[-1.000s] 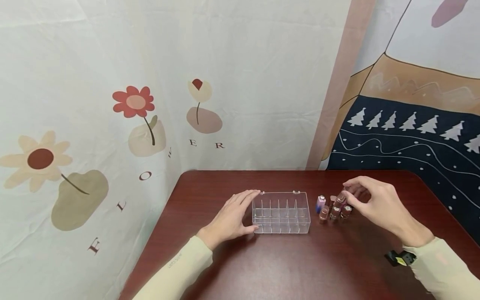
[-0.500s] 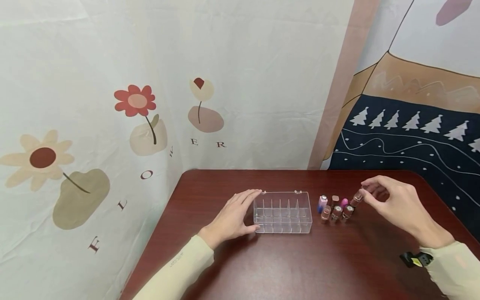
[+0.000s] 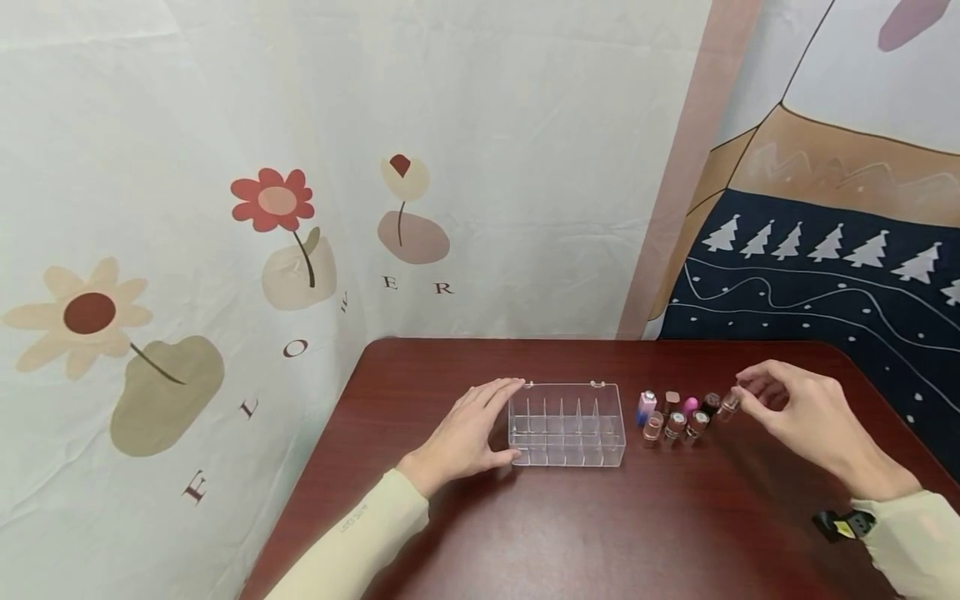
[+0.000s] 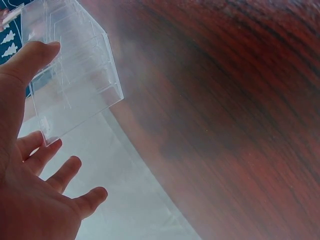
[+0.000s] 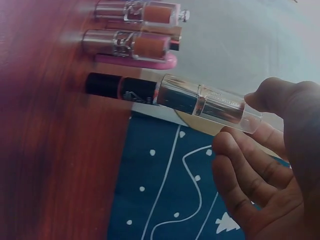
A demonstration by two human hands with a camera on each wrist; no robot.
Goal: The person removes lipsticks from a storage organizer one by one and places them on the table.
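My left hand holds the left end of a clear plastic box with small compartments. Its thumb is at the front corner and its fingertips at the back corner; in the left wrist view the outer fingers spread away from the box. Between thumb and fingertips, my right hand pinches the clear end of a lipstick tube, tilted in the head view. In the right wrist view this tube overlaps a black tube; whether they touch I cannot tell.
Right of the box stand several small cosmetic tubes: a pink-and-blue one, clear-capped ones, and a bright pink one. They stand on a dark red-brown table. Printed cloth hangs behind the table.
My right hand has carried the lipstick tube out of the group to the right, then lowered it beside the others. My left hand stays at the box.
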